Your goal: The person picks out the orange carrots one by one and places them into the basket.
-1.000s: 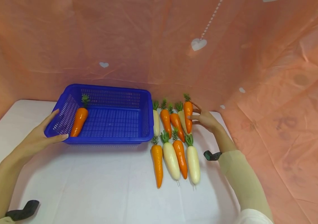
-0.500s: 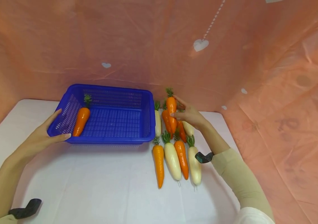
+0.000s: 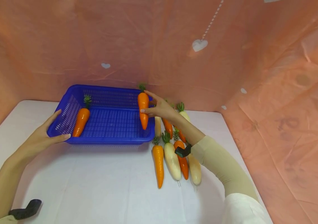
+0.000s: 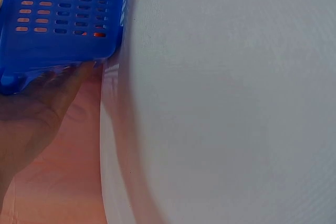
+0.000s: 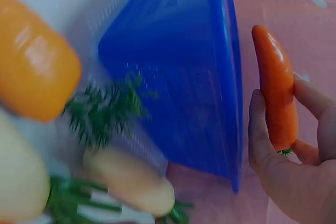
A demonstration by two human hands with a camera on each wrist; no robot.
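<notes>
The held carrot (image 3: 143, 109) is positioned at the right end of the blue basket (image 3: 111, 140) in the head view, top upward, tip toward the lower edge of the frame. The right wrist view shows it beyond the rim and apart from it. The right hand (image 3: 160, 109) pinches it between thumb and fingers, opened only to the carrot's width. The left hand (image 3: 42, 133) grips the basket's left end, thumb and fingers spread wide, thumb on the front rim.

The step in hand appears to be transfer of the carrot into the basket. The next move likely calls for a shift left, lowering past the right wall, then release.

A second carrot (image 3: 81, 121) lies along the left wall inside. Blue mesh floor shows from it to the right wall, giving room for lowering. The raised right rim is the nearest edge to avoid.

Outside, at centre right, carrots and white radishes (image 3: 172, 161) lie close beside the basket, partly under the right forearm. White table (image 3: 97, 180) extends across the lower frame; the orange backdrop (image 3: 136, 40) limits travel behind.
</notes>
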